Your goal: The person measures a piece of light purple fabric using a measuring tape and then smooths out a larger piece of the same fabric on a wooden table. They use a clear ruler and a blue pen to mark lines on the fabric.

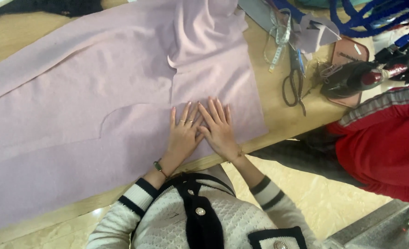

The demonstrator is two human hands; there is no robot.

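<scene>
I am pressing both hands flat on the lilac fabric near the table's near edge. My left hand is lying palm down with fingers spread straight, gripping nothing; my right hand is doing the same just beside it, the two touching along the thumb side. The fabric is covering most of the wooden table, running off the picture at the left and the far edge, so I am not seeing its full shape. A second layer is lying folded over it at the far middle; where its edges end is hard to make out. To the right, scissors are resting on bare wood beside a measuring tape. Further right an iron is sitting on a pad, partly hidden by blue cords. A person's red sleeve is cut off at the right.
</scene>
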